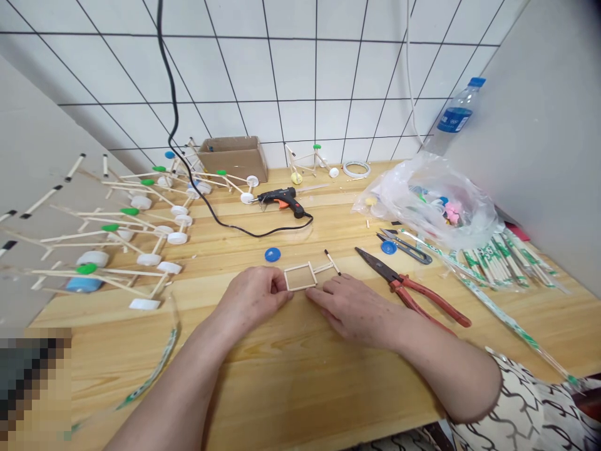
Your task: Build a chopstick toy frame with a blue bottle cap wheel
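A small frame of thin wooden sticks point(300, 276), a square with a smaller rectangle joined on its right, lies flat on the wooden table point(291, 369). My left hand point(253, 295) pinches the frame's left corner with curled fingers. My right hand point(350, 307) lies flat beside it, fingertips pressing the frame's near right edge. A black-tipped stick point(332, 261) juts out at the frame's far right.
A blue cap point(272, 254) lies just beyond the frame. Red-handled pliers point(413, 288), snips point(404, 246), wrapped chopsticks point(498, 260) and a plastic bag point(432, 200) sit right. A glue gun point(283, 198) and its cord lie behind. Stick-and-cap models point(136, 232) crowd the left. A cardboard box point(233, 157) stands at the wall.
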The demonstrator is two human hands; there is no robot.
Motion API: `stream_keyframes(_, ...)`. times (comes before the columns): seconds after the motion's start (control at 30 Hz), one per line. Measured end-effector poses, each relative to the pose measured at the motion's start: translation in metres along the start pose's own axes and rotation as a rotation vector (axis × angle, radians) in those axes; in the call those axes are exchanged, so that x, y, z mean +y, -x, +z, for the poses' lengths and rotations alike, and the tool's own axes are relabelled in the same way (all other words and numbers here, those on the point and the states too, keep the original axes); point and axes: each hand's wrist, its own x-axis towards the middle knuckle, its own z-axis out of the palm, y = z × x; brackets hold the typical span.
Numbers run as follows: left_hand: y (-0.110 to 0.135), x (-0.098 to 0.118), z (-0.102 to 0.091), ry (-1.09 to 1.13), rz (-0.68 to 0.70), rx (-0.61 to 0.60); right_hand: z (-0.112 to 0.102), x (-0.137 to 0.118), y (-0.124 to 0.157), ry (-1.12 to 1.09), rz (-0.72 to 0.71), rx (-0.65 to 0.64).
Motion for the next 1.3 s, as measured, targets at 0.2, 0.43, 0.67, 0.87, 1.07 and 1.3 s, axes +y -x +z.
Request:
stream_keyframes(0.2, -0.001, -0.0043, 0.0006, 0.016, 0.022, -0.001, -0.0006, -0.0005, -0.0008, -0.008, 0.004, -0.005)
stream_keyframes(0.43, -0.0001, -0.0039, -0.0028, 0.032, 0.031, 0.007, -0.0014, -0.0001, -0.0001, 0.001, 0.006, -0.02)
stream_keyframes(0.67, -0.0003, -0.0018, -0.0034, 0.031, 0.022, 0.008, -0.0001, -0.0004, -0.0005, 0.008, 0.0, 0.0)
stream_keyframes(0.87, -0.0013, -0.0024, -0.0031, 0.045, 0.007, 0.001, -0.001, -0.0006, -0.0001, -0.011, 0.001, -0.006)
stream_keyframes(1.07, -0.0014, -0.0023, -0.0033, 0.051, 0.004, 0.005, -0.0002, -0.0003, 0.0001, 0.002, 0.003, -0.009)
stream_keyframes(1.3, -0.0024, -0.0032, -0.0028, 0.037, -0.002, 0.036, 0.0, -0.0003, 0.0006, 0.005, -0.007, 0.002)
